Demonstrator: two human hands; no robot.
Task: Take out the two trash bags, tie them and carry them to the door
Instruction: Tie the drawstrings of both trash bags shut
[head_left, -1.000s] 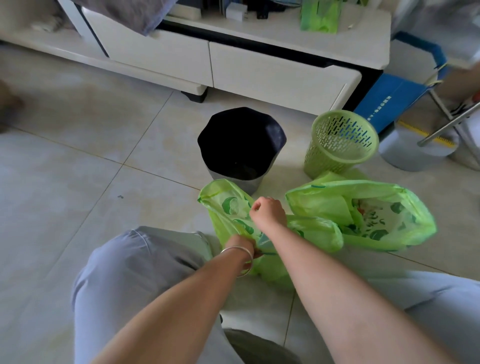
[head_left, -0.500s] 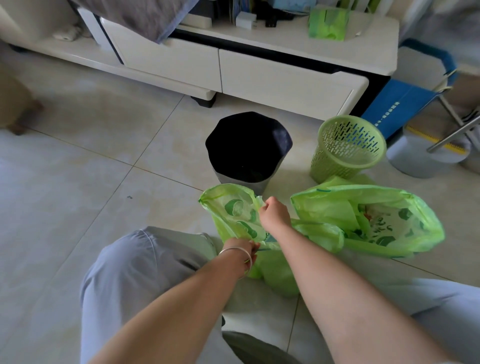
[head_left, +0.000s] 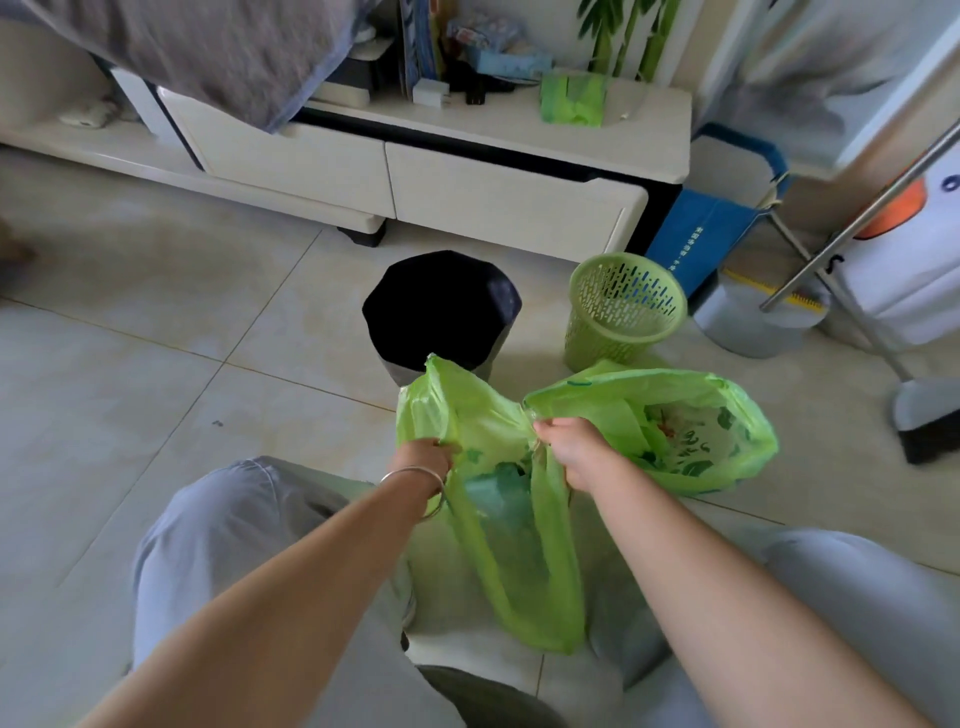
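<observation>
Two hands hold one translucent green plastic trash bag (head_left: 511, 545) above the tiled floor (head_left: 156, 374), between the person's knees. The left hand (head_left: 423, 457) grips its left edge, fingers curled round the plastic; the right hand (head_left: 576, 449) pinches the opposite edge. A second green trash bag (head_left: 727, 441) lies open just right, before a green perforated plastic basket (head_left: 623, 312).

Pale beige glossy tile floor (head_left: 156, 332) with thin dark grout lines, daylit. Along the far wall, a low cream cabinet with two drawers (head_left: 415, 171), cluttered on top. Grey fabric (head_left: 218, 47) draped over its left end. To the right, a blue-and-white folded board (head_left: 711, 228) leaning beside it.
</observation>
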